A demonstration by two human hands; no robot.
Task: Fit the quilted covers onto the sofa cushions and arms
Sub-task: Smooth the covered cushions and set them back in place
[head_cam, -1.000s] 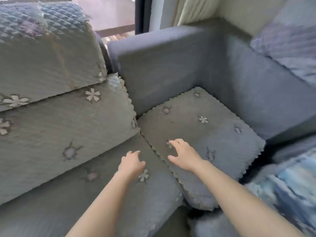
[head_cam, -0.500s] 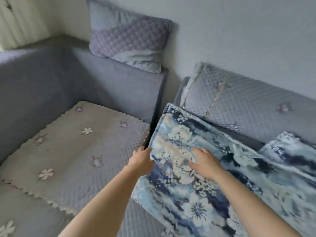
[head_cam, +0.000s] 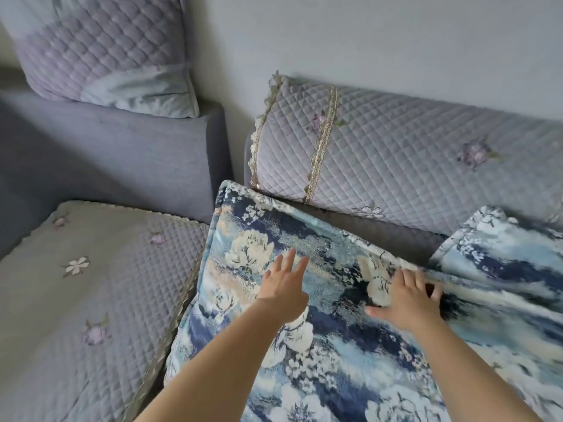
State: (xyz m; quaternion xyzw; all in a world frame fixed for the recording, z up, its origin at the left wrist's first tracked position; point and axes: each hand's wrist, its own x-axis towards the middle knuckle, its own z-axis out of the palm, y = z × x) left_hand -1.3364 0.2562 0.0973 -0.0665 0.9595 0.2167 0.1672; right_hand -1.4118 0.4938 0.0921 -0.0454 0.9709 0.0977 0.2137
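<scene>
A blue floral cover (head_cam: 335, 354) lies over the seat cushion in front of me, its far edge lifted near the backrest. My left hand (head_cam: 285, 289) hovers flat over its middle with fingers spread and holds nothing. My right hand (head_cam: 406, 296) rests on the raised far fold, fingers curled over the edge. A grey quilted cover (head_cam: 411, 159) with lace trim drapes the backrest behind. Another grey quilted cover (head_cam: 91, 287) with embroidered flowers lies on the seat cushion at the left.
A bare grey sofa arm (head_cam: 115, 153) stands at the back left with a quilted lilac pillow (head_cam: 100, 50) on top. A second blue floral piece (head_cam: 502, 248) shows at the right. A pale wall (head_cam: 365, 41) runs behind the sofa.
My view has swung right from the corner seat to the blue floral cover. Both hands have moved from the grey quilted seat covers onto it and further toward the backrest.
</scene>
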